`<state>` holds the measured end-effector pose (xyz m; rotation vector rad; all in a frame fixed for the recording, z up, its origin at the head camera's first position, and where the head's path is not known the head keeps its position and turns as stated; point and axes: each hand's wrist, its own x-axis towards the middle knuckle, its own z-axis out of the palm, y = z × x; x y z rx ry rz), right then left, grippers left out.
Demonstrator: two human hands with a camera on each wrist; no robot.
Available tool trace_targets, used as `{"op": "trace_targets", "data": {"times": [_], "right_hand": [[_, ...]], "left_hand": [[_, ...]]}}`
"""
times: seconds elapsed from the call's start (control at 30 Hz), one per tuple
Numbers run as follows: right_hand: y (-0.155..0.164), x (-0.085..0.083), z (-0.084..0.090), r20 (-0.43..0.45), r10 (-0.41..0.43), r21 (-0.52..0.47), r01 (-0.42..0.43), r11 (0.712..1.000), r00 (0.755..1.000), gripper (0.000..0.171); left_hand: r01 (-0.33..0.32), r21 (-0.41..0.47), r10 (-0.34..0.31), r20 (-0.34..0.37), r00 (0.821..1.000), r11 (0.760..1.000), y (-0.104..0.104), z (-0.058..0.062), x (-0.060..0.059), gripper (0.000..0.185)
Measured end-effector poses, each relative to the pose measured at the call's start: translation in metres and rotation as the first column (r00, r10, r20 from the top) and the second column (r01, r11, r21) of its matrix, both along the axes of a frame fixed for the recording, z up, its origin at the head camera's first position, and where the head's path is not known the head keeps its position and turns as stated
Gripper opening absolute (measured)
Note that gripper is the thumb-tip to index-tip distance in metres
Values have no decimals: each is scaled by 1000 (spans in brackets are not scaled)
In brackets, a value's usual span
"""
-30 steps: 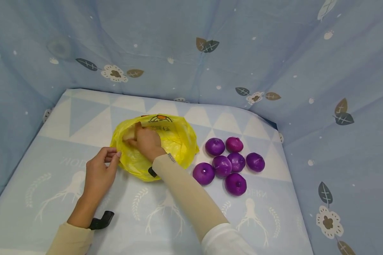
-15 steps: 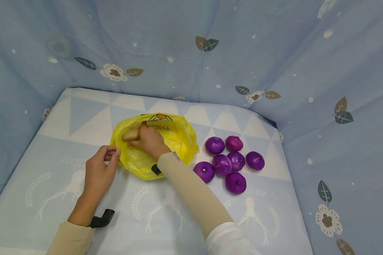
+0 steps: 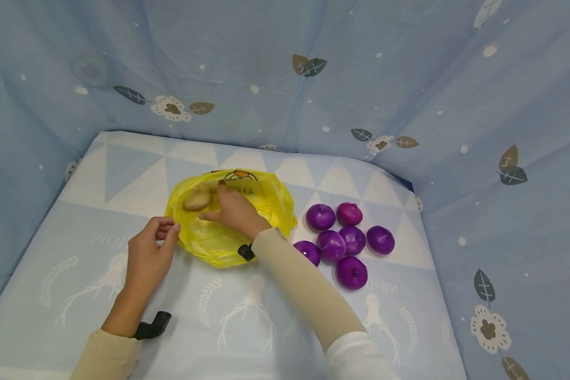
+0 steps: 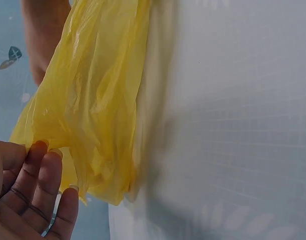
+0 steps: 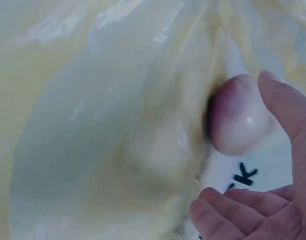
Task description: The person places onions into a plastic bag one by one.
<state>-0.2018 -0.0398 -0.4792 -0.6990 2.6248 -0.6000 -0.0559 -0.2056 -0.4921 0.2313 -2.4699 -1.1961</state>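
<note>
Pinching the near-left rim of the yellow bag point(image 3: 228, 221), left hand point(image 3: 147, 258) holds it | right hand point(image 3: 235, 211) inside the bag, fingers relaxed, gripping nothing, just beside an onion point(image 3: 197, 199) seen through the plastic | bag lies on the table point(image 3: 123, 174) | six purple onions point(image 3: 344, 237) cluster right of it

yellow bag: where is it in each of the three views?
Head: yellow bag left of centre on the mat, right hand in it.
Left wrist: hangs upper left, left hand at its edge.
Right wrist: fills the frame.
Shared landmark: the bag's crinkled yellow film.
</note>
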Motion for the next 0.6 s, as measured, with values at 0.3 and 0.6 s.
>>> {"op": "trace_targets", "data": {"times": [0.3, 0.6], "right_hand": [[39, 14, 24, -10, 107, 26, -107, 994, 994, 103], [70, 44, 46, -84, 279, 63, -275, 959, 956, 95]], "left_hand": [[4, 2, -4, 3, 1000, 1000, 2, -1, -1, 23], [-24, 15, 25, -4, 1000, 1000, 1, -2, -1, 22]]}}
